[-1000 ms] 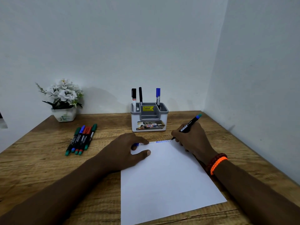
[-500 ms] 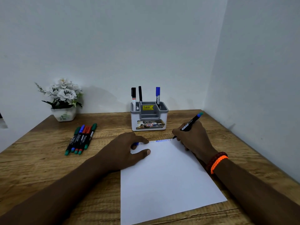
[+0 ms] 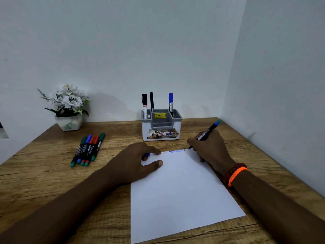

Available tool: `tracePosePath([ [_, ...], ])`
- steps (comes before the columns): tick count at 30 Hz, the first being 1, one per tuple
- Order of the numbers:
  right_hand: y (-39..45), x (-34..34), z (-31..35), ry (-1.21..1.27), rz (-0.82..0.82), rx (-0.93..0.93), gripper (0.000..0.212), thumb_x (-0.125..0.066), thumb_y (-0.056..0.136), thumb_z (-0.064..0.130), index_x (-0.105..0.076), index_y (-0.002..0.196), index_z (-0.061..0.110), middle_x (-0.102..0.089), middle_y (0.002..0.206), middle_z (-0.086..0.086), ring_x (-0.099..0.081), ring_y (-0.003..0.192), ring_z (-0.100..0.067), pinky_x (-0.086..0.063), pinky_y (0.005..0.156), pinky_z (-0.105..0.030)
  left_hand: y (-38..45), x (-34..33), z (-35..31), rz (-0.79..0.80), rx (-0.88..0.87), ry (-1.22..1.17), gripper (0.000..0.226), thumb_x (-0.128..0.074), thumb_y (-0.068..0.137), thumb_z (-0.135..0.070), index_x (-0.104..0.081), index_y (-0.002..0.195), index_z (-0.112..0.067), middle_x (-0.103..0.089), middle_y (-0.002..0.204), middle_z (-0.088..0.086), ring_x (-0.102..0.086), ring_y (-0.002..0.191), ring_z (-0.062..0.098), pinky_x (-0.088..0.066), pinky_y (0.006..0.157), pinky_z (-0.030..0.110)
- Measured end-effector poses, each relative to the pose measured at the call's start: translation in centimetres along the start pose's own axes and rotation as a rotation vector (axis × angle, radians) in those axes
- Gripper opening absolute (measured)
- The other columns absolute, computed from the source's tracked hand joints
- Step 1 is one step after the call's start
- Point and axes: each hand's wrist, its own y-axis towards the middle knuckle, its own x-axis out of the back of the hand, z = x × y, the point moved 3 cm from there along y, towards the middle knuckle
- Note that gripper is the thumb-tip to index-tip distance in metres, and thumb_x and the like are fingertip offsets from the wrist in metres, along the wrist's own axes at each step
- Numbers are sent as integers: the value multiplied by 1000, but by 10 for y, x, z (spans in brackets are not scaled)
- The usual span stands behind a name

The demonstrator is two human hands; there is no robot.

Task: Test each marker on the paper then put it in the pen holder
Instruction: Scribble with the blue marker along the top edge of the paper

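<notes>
A white sheet of paper (image 3: 181, 191) lies on the wooden desk. My right hand (image 3: 210, 148) grips a black marker (image 3: 207, 132) with a blue-green end, its tip touching the paper's far right corner. A line of blue scribble (image 3: 175, 151) runs along the paper's top edge. My left hand (image 3: 135, 161) presses flat on the paper's far left corner, with a blue cap (image 3: 146, 154) under its fingers. The grey and white pen holder (image 3: 161, 126) stands behind the paper with three markers upright in it. Several loose markers (image 3: 88, 148) lie in a row to the left.
A white pot of white flowers (image 3: 67, 106) stands at the desk's back left against the wall. A second wall closes the right side. The desk (image 3: 35, 182) edge runs diagonally along the left.
The marker tip has travelled a little to the right along the paper's top edge, lengthening the blue scribble. My left hand has stayed in place.
</notes>
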Motion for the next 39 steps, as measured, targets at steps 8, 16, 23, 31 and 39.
tracePosePath([
  [8, 1, 2, 1, -63, -31, -3, 24, -78, 81, 23, -71, 80, 0, -73, 68, -10, -61, 41, -12, -49, 43, -27, 1, 0, 0, 5, 10, -5, 47, -58, 90, -67, -65, 128, -42, -59, 94, -18, -53, 88, -1, -40, 73, 16],
  [16, -2, 3, 5, -61, -33, -7, 24, -78, 82, 20, -70, 78, -2, -73, 69, -13, -61, 38, -13, -48, 39, -25, 0, 1, -2, 2, 11, -8, 43, -60, 91, -64, -66, 127, -41, -58, 92, -17, -54, 88, 0, -41, 74, 18],
  [23, -1, 4, 4, -52, -34, -30, 25, -78, 85, 20, -70, 88, -3, -74, 78, -15, -62, 38, -12, -48, 39, -22, 0, 1, -2, 8, 15, -7, 45, -60, 90, -66, -66, 127, -41, -59, 94, -18, -54, 89, 0, -42, 75, 17],
  [31, 0, 5, 2, -65, -44, -52, 33, -79, 84, 25, -69, 96, -4, -74, 82, -14, -65, 40, -13, -50, 39, -23, 0, 1, -2, 3, 13, -6, 52, -54, 87, -73, -66, 127, -41, -60, 94, -18, -54, 89, -2, -38, 72, 13],
  [39, 2, 10, 1, -28, -8, -87, 27, -80, 86, 23, -72, 95, 0, -77, 80, -14, -68, 50, -15, -54, 42, -27, 0, 2, -3, -15, 9, -31, 64, -45, 79, -81, -67, 125, -42, -57, 90, -21, -53, 86, -4, -36, 71, 12],
])
